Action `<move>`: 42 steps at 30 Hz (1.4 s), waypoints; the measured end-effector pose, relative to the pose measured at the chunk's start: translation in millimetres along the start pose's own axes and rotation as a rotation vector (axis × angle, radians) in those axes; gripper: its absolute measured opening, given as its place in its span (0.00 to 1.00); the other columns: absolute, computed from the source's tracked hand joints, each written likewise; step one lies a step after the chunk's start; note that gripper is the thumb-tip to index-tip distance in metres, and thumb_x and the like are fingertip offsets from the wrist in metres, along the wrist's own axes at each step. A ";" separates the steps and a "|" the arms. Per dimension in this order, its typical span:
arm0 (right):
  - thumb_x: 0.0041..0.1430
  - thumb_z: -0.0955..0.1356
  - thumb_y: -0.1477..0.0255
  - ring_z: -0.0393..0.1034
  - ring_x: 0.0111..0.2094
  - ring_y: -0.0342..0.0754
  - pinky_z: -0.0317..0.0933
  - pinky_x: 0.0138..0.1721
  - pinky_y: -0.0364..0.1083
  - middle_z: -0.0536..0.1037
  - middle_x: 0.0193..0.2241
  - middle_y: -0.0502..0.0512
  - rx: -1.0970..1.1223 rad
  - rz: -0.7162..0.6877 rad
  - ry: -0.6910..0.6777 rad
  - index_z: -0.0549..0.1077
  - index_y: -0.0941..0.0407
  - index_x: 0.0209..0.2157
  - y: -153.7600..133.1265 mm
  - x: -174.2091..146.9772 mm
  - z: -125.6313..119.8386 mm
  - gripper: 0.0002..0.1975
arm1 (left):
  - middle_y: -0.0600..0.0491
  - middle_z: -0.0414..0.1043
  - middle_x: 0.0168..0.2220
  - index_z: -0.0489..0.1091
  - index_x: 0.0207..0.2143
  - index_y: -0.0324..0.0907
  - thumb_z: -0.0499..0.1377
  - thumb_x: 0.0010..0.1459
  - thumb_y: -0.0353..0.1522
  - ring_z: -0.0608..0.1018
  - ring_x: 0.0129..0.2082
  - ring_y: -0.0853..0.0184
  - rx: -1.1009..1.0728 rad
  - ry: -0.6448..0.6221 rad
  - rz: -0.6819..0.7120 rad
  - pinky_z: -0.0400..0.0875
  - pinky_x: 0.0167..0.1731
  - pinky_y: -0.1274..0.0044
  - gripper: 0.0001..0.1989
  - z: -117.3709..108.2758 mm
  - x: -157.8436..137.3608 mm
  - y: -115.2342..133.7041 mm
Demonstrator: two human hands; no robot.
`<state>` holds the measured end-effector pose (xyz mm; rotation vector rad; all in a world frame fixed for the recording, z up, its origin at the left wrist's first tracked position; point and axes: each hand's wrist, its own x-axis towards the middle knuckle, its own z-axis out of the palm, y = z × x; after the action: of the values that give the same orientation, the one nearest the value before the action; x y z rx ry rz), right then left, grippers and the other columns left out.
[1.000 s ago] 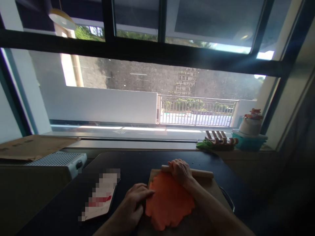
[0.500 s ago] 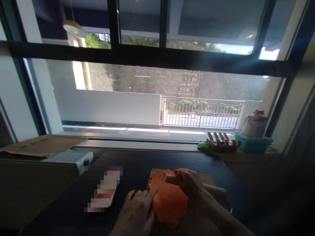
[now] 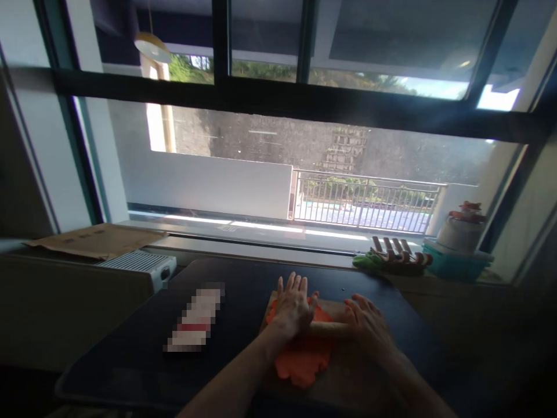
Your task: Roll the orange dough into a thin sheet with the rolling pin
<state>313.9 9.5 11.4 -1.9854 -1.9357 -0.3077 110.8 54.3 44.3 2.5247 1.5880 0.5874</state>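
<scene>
A flattened sheet of orange dough with a ragged edge lies on a wooden board. Across it rests a pale wooden rolling pin. My left hand is open, fingers stretched forward, its palm over the pin's left end. My right hand lies over the pin's right end with fingers extended. Both pin ends are hidden under the hands. Part of the dough is covered by my left hand and forearm.
A blurred-out flat object lies on the dark table to the left. Along the window sill are a brown rack, a green item and a teal box. Brown paper tops a white unit at left.
My left hand has moved from the dough's left edge onto the rolling pin. My right hand has loosened its wrap and shifted right along the pin, which now lies level across the dough.
</scene>
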 end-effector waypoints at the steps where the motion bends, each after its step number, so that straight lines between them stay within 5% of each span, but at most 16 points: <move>1: 0.65 0.54 0.67 0.59 0.58 0.53 0.53 0.56 0.51 0.68 0.56 0.59 -0.007 0.003 -0.021 0.71 0.55 0.53 -1.2 2.1 0.4 0.23 | 0.39 0.55 0.64 0.56 0.62 0.32 0.37 0.64 0.45 0.50 0.67 0.53 0.004 -0.006 -0.006 0.38 0.63 0.56 0.33 -1.8 4.3 -1.4; 6: 0.65 0.55 0.65 0.57 0.60 0.53 0.52 0.57 0.53 0.68 0.57 0.56 0.007 0.030 -0.121 0.71 0.51 0.53 -8.1 -5.3 -5.0 0.22 | 0.44 0.60 0.62 0.58 0.61 0.40 0.38 0.64 0.44 0.55 0.66 0.54 0.018 -0.084 0.007 0.46 0.62 0.54 0.29 -5.1 -5.6 1.7; 13: 0.65 0.54 0.61 0.52 0.63 0.54 0.49 0.60 0.55 0.65 0.60 0.57 0.044 -0.018 -0.175 0.66 0.54 0.58 -2.1 -53.9 -20.4 0.26 | 0.45 0.52 0.66 0.52 0.64 0.42 0.38 0.64 0.47 0.49 0.67 0.54 -0.003 -0.161 0.216 0.36 0.63 0.53 0.31 -10.9 -52.9 12.4; 21: 0.66 0.54 0.65 0.54 0.62 0.56 0.49 0.59 0.56 0.69 0.56 0.57 0.071 0.018 -0.200 0.69 0.54 0.56 -11.0 21.5 -7.7 0.23 | 0.44 0.63 0.61 0.62 0.59 0.41 0.42 0.63 0.40 0.58 0.64 0.53 0.049 -0.060 0.185 0.44 0.61 0.51 0.26 -15.9 7.5 -2.5; 25: 0.66 0.55 0.63 0.54 0.62 0.56 0.52 0.58 0.56 0.66 0.59 0.58 0.086 0.076 -0.205 0.68 0.54 0.56 -13.9 39.1 -2.9 0.24 | 0.44 0.68 0.57 0.66 0.56 0.39 0.41 0.64 0.36 0.63 0.62 0.57 0.045 0.024 0.181 0.49 0.61 0.56 0.24 -21.7 13.0 -1.0; 31: 0.66 0.54 0.62 0.51 0.63 0.56 0.49 0.61 0.56 0.62 0.61 0.61 0.006 0.025 -0.063 0.69 0.57 0.56 -11.1 -14.3 0.9 0.25 | 0.45 0.68 0.57 0.66 0.56 0.43 0.42 0.64 0.39 0.64 0.61 0.54 -0.012 -0.006 0.193 0.45 0.63 0.53 0.24 -10.4 -32.0 8.7; 35: 0.64 0.56 0.57 0.55 0.62 0.55 0.55 0.59 0.54 0.62 0.61 0.56 0.013 -0.090 0.026 0.69 0.51 0.56 12.1 -40.2 14.2 0.25 | 0.46 0.58 0.63 0.59 0.61 0.45 0.46 0.61 0.47 0.60 0.63 0.50 -0.034 -0.183 0.293 0.43 0.63 0.53 0.29 -14.3 -51.5 6.4; 38: 0.65 0.57 0.58 0.65 0.56 0.52 0.64 0.53 0.47 0.69 0.56 0.58 0.073 -0.208 0.108 0.71 0.50 0.54 28.2 -28.4 31.6 0.23 | 0.44 0.54 0.64 0.56 0.63 0.44 0.47 0.60 0.47 0.57 0.64 0.48 -0.013 -0.276 0.317 0.43 0.62 0.51 0.31 -21.9 -43.6 0.6; 42: 0.66 0.56 0.63 0.75 0.43 0.52 0.70 0.39 0.45 0.77 0.47 0.61 0.108 -0.210 0.297 0.73 0.51 0.50 16.0 3.9 60.2 0.21 | 0.44 0.54 0.64 0.56 0.62 0.42 0.44 0.62 0.40 0.55 0.65 0.52 0.007 -0.217 0.221 0.42 0.63 0.52 0.28 -18.8 -20.3 -8.2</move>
<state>324.8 36.7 -43.7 -1.5703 -1.9232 -0.5093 89.1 37.8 53.9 2.6824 1.2521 0.3124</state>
